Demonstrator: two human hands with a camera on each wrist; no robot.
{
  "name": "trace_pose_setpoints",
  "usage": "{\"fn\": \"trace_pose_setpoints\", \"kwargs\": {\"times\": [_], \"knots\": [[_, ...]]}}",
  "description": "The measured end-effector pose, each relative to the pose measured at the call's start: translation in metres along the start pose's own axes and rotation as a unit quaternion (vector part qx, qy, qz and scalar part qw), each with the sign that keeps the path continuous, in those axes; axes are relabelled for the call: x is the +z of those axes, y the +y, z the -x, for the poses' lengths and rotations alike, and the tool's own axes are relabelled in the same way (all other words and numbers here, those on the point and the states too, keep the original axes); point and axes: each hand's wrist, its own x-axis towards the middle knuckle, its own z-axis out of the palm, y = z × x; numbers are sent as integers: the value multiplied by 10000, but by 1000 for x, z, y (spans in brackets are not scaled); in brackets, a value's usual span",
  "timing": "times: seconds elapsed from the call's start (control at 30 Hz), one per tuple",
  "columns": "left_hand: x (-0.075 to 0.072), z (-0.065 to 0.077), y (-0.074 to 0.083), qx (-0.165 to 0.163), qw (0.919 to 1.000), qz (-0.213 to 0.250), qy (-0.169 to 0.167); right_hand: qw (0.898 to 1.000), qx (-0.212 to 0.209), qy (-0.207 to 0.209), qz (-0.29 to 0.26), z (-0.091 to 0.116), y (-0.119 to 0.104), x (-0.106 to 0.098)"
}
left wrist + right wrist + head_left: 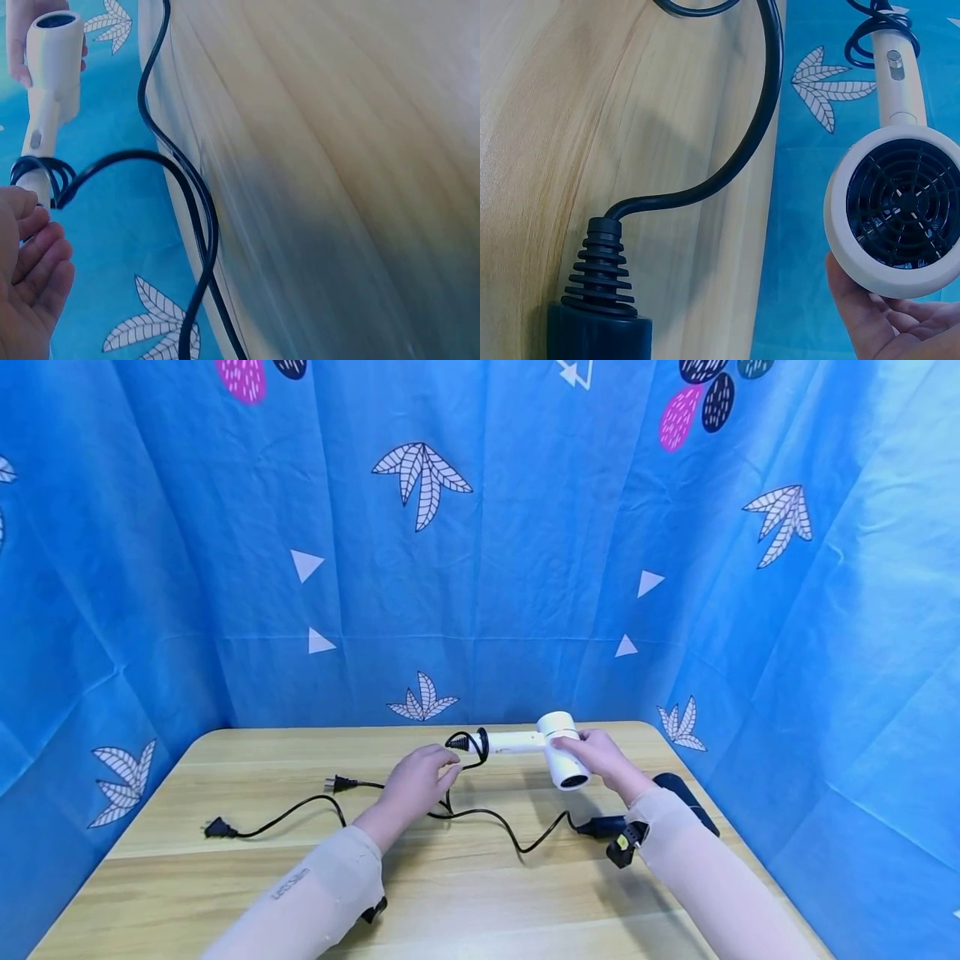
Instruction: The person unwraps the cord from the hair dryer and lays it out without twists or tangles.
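Note:
A white hair dryer (517, 742) is held above the far part of the table, its handle pointing left. My right hand (603, 756) grips its barrel; in the right wrist view the round black grille (906, 202) faces the camera. Black cord (45, 171) is looped round the lower end of the handle. At that end, my left hand (420, 781) pinches the cord between thumb and fingers, its other fingers loosely bent (46, 262). Partly hidden by my fingers is the exact pinch spot. The cord trails down onto the table.
On the wooden table (480, 910), a black appliance (682, 797) lies at the right, partly behind my forearm, with a ribbed cord end (600, 270). Two black plugs, a nearer plug (219, 828) and a farther plug (341, 783), lie at the left. Blue patterned curtain (480, 568) surrounds the table.

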Motion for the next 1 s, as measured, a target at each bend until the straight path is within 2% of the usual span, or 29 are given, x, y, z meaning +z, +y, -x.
{"fn": "trace_pose_setpoints", "kwargs": {"times": [0.17, 0.47, 0.73, 1.0], "knots": [[7, -4, 6, -12, 9999, -101, -44, 10000, -11, -15, -6, 0, 0, 0], [21, -9, 8, 89, 9992, -251, 305, 9999, -71, 16, -71, 0, -3, -1], [25, -9, 12, 45, 9995, -168, 266, 10000, -13, 6, -89, 0, -3, -1], [24, -7, 12, 293, 9984, -239, 425, 9999, -51, 37, -96, 0, -2, 0]]}}
